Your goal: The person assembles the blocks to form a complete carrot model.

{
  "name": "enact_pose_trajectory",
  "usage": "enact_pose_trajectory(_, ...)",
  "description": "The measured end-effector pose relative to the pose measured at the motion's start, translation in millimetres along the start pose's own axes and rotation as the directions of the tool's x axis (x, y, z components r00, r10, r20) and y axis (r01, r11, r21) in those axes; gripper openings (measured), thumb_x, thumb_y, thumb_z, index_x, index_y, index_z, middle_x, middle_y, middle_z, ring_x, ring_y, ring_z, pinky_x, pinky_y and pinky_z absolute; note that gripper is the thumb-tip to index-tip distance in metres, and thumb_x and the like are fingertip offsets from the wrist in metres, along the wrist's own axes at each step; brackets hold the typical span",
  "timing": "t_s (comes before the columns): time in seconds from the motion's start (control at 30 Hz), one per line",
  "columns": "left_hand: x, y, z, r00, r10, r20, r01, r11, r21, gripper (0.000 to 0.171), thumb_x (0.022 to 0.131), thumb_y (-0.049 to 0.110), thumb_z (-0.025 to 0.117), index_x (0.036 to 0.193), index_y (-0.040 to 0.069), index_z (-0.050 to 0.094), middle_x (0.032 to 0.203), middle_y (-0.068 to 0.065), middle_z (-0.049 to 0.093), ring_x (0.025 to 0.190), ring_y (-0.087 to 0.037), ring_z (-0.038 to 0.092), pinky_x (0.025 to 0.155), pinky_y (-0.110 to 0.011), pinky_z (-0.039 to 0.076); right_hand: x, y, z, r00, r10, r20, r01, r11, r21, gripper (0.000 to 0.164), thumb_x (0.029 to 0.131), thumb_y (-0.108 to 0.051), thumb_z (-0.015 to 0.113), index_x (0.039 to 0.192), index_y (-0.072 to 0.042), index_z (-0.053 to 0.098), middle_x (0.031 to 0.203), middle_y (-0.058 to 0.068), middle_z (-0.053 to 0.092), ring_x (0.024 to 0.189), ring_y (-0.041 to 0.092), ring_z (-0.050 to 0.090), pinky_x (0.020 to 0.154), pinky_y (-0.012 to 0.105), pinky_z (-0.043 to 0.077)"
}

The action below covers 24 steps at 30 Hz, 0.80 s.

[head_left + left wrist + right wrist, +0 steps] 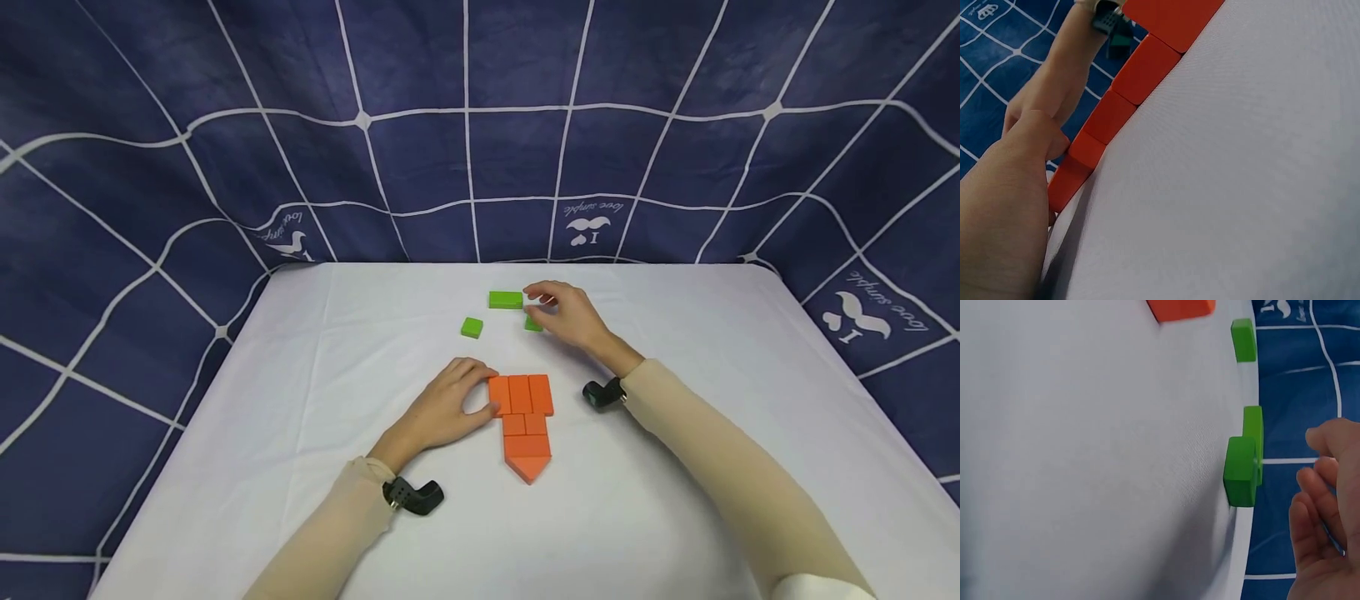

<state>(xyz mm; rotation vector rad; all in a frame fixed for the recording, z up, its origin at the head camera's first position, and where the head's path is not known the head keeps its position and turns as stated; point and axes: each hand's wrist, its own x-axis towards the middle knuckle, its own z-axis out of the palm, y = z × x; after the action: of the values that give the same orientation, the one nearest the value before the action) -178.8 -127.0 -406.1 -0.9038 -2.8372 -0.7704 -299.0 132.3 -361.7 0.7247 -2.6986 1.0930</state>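
Several flat orange blocks [519, 394] form an arrow-like shape on the white table, with a triangular block [528, 468] at the near end. My left hand [442, 404] holds the leftmost orange block [498, 395], forefinger at its far edge and thumb by its near left corner. In the left wrist view the thumb meets the row of orange blocks [1110, 117]. My right hand [567, 315] hovers over a small green block [533, 324] with fingers loosely bent. The right wrist view has that hand [1329, 512] apart from the green blocks [1240, 472].
A longer green block [506, 300] lies left of my right fingertips. Another small green block [472, 327] sits farther left, beyond the orange shape. A dark blue cloth with white lines [517, 158] hangs behind the white table [337, 333]. Each wrist wears a black device [414, 496].
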Motion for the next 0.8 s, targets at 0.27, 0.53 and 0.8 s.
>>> enact_pose_trajectory(0.27, 0.1, 0.8, 0.4, 1.000, 0.025, -0.018, -0.025, 1.000, -0.009, 0.047, 0.097, 0.045, 0.065, 0.136, 0.019, 0.062, 0.134, 0.003, 0.057, 0.130, -0.015, 0.050, 0.115, -0.037, 0.043, 21, 7, 11, 0.995, 0.091, 0.031, -0.090, 0.995, -0.043, 0.042, 0.096, -0.019, 0.068, 0.134, -0.002, 0.065, 0.127, 0.015, 0.070, 0.109, 0.030, 0.063, 0.098, 0.044, 0.052)
enact_pose_trajectory(0.53, -0.7, 2.1, 0.7, 0.999, 0.026, -0.026, -0.027, 0.999, -0.023, 0.047, 0.096, 0.044, 0.066, 0.135, 0.019, 0.062, 0.134, 0.003, 0.057, 0.130, -0.016, 0.050, 0.115, -0.038, 0.043, 29, 16, 22, 0.973, 0.203, 0.106, -0.194, 0.977, -0.089, 0.048, 0.097, -0.026, 0.068, 0.140, -0.006, 0.062, 0.132, 0.015, 0.066, 0.112, 0.029, 0.060, 0.100, 0.043, 0.050)
enact_pose_trajectory(0.8, -1.5, 1.1, -0.2, 0.999, 0.031, -0.023, -0.031, 0.999, -0.017, 0.047, 0.096, 0.042, 0.067, 0.135, 0.017, 0.062, 0.134, 0.001, 0.058, 0.129, -0.016, 0.051, 0.115, -0.038, 0.043, 31, 20, 25, 0.972, 0.206, 0.111, -0.200, 0.978, -0.062, 0.038, 0.097, -0.025, 0.071, 0.129, -0.006, 0.068, 0.125, 0.014, 0.070, 0.112, 0.028, 0.063, 0.102, 0.042, 0.051)
